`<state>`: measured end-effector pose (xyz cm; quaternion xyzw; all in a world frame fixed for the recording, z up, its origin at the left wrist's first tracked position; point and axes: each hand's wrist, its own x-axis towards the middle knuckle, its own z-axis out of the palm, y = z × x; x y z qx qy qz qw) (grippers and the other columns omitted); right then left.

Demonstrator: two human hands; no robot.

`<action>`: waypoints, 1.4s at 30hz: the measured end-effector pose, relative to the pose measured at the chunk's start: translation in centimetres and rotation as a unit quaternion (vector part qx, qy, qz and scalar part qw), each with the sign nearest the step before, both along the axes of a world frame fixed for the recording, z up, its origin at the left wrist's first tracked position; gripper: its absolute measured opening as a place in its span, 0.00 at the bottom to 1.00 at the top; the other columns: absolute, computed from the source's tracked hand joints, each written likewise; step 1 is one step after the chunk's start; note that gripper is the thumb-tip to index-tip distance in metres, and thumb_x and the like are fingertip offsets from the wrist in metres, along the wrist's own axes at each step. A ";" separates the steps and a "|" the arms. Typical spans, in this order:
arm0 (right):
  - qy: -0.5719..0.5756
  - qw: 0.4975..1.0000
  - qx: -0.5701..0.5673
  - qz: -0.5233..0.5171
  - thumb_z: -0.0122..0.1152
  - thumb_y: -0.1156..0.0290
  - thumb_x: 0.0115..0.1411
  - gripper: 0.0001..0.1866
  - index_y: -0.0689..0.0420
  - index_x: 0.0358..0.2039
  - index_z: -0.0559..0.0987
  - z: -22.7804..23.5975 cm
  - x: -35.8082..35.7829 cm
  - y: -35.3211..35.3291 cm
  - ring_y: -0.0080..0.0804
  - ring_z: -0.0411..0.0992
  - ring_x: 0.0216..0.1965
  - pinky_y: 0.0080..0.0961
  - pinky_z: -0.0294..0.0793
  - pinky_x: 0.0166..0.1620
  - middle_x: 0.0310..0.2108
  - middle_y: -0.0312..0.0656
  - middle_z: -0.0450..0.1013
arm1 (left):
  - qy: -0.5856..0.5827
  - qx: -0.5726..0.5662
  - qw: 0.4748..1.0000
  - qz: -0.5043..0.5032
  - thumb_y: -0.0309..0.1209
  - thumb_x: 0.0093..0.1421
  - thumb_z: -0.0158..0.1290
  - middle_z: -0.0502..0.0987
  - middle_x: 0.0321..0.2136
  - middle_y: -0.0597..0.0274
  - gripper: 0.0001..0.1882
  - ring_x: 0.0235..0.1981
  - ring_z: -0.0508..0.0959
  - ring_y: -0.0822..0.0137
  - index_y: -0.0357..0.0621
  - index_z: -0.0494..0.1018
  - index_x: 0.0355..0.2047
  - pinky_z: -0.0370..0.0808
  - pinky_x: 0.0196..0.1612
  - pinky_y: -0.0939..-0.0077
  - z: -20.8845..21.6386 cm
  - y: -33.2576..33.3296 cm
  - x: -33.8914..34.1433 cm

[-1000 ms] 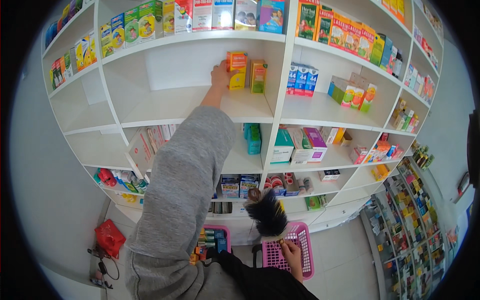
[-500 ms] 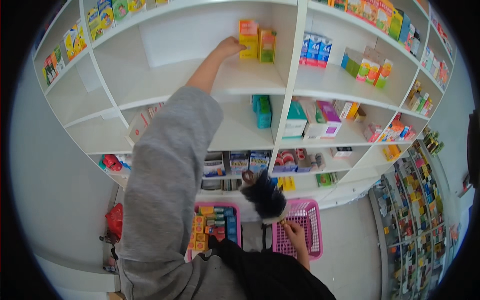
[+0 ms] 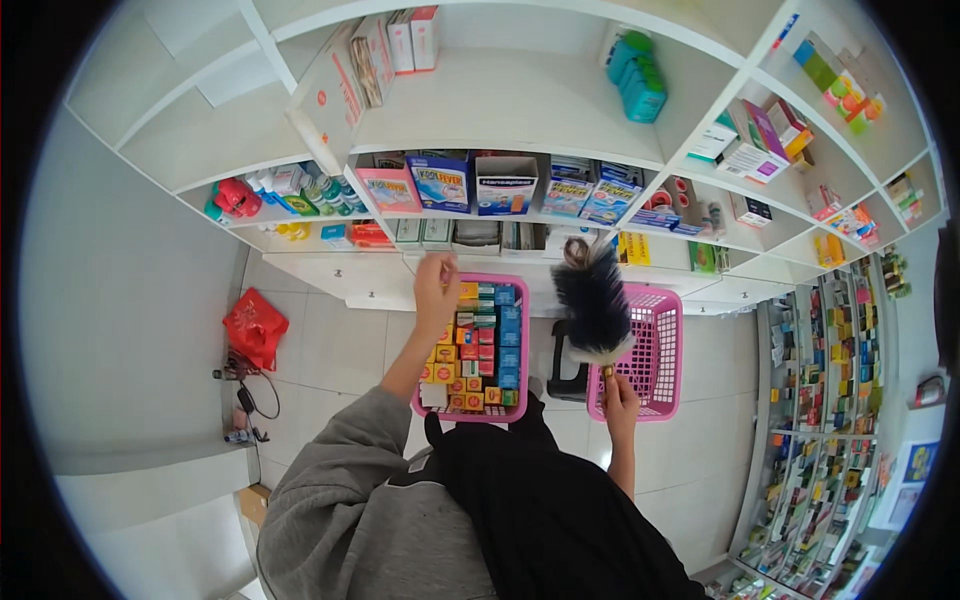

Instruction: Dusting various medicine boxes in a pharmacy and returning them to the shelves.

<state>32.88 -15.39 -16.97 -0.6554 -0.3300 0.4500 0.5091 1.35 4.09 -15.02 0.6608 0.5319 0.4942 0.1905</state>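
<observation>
My right hand (image 3: 621,402) is closed round the short handle of a feather duster (image 3: 592,300), its dark bristles pointing up and away from me. The duster hangs over the left side of an empty-looking pink basket (image 3: 672,350). My left hand (image 3: 436,290) is above the left rim of a second pink basket (image 3: 522,345), which is full of small medicine boxes (image 3: 470,355) in yellow, orange, red and blue. Motion blurs its fingers, and I cannot make out anything in them.
White shelves (image 3: 510,105) run across the front, with teal bottles (image 3: 640,85) and several cartons (image 3: 440,182). A black stool-like frame (image 3: 568,365) stands between the baskets. On the left floor lie a red bag (image 3: 256,325) and cables (image 3: 262,395). A packed display shelf (image 3: 810,440) stands at right.
My left hand has come down from the yellow box on the upper shelf to the filled basket. The view has tilted downward. My right hand still holds the duster.
</observation>
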 end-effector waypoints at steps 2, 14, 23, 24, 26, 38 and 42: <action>-0.043 0.998 -0.037 0.005 0.53 0.67 0.63 0.11 0.61 0.37 0.77 -0.8 -1.3 -1.2 0.12 0.59 0.17 0.13 0.56 0.20 0.16 0.27 0.63 | 0.119 -0.040 0.992 0.013 0.23 0.51 0.55 0.70 0.41 0.55 0.19 0.43 0.70 0.57 0.41 0.66 0.45 0.69 0.43 0.68 -7.3 0.1 -1.4; -0.021 0.994 -0.095 -0.050 0.53 0.66 0.63 0.10 0.60 0.36 0.76 -3.2 -5.5 -5.4 0.12 0.59 0.16 0.12 0.55 0.19 0.16 0.28 0.63 | 0.305 -0.197 0.922 -0.133 0.41 0.47 0.63 0.76 0.39 0.55 0.25 0.41 0.75 0.54 0.45 0.70 0.43 0.68 0.46 0.58 -19.8 5.4 -1.9; 0.023 1.000 0.019 0.004 0.61 0.71 0.55 0.19 0.58 0.46 0.68 -0.9 -9.7 -1.8 0.15 0.63 0.25 0.13 0.62 0.26 0.31 0.32 0.68 | -0.030 -0.085 0.983 -0.158 0.31 0.53 0.61 0.75 0.41 0.55 0.24 0.41 0.77 0.64 0.40 0.67 0.48 0.73 0.43 0.74 -2.3 -2.5 -4.0; 0.028 0.998 0.060 0.019 0.61 0.71 0.55 0.21 0.57 0.47 0.67 -0.2 -10.3 -0.9 0.16 0.64 0.27 0.14 0.64 0.29 0.33 0.33 0.68 | -0.097 -0.069 0.979 -0.166 0.29 0.53 0.60 0.75 0.41 0.56 0.23 0.41 0.76 0.67 0.40 0.67 0.48 0.73 0.43 0.76 -0.3 -3.6 -3.8; 0.043 0.989 0.137 0.045 0.61 0.72 0.54 0.24 0.56 0.50 0.64 1.2 -11.9 0.9 0.18 0.66 0.31 0.15 0.67 0.35 0.36 0.34 0.68 | -0.175 -0.107 0.959 -0.196 0.27 0.53 0.60 0.75 0.41 0.59 0.22 0.41 0.75 0.70 0.40 0.66 0.48 0.73 0.43 0.78 3.4 -4.9 -3.4; 0.306 0.940 0.108 0.101 0.61 0.80 0.52 0.33 0.52 0.57 0.59 6.7 -19.1 -0.8 0.13 0.62 0.21 0.10 0.59 0.19 0.33 0.31 0.69 | -0.434 -0.239 0.815 -0.300 0.37 0.59 0.54 0.71 0.47 0.57 0.32 0.48 0.71 0.69 0.41 0.55 0.60 0.68 0.49 0.77 8.7 -12.9 -5.1; 0.293 0.942 0.094 0.134 0.60 0.80 0.54 0.35 0.51 0.60 0.56 6.9 -20.3 -3.1 0.13 0.63 0.21 0.08 0.59 0.18 0.34 0.32 0.70 | -0.480 -0.264 0.787 -0.284 0.35 0.63 0.49 0.63 0.56 0.57 0.35 0.55 0.66 0.68 0.46 0.45 0.65 0.67 0.53 0.73 6.0 -19.3 -3.5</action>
